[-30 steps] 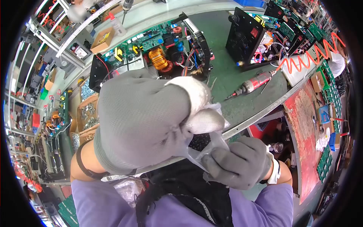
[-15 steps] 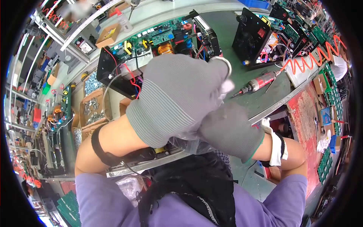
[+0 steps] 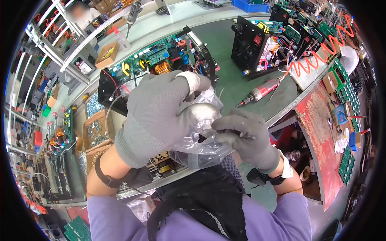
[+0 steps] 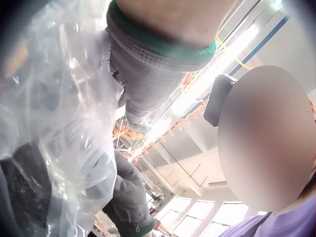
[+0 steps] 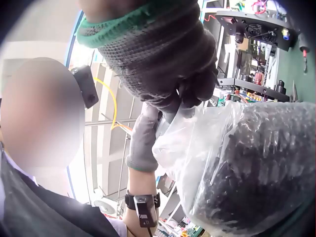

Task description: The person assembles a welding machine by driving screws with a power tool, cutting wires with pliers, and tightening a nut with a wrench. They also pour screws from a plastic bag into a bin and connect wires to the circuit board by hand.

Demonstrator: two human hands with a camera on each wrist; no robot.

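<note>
The left hand [image 3: 161, 108] and right hand [image 3: 245, 138], both gloved, curl their fingers round the top of a clear plastic bag [image 3: 197, 150] of small dark parts. It is held over the near edge of the green workbench [image 3: 237, 86]. Its long axis hangs from the fingers, with the filled end sagging toward the person's chest.

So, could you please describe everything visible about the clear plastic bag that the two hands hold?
The plastic bag is clear, thin and glossy, and much crumpled. Its lower part holds a dark mass of small pieces; what they are cannot be told. It is held in the air before the person's chest, above the edge of the green bench. The gloved left hand grips its upper part from above, and the gloved right hand pinches the film at its side.
</note>
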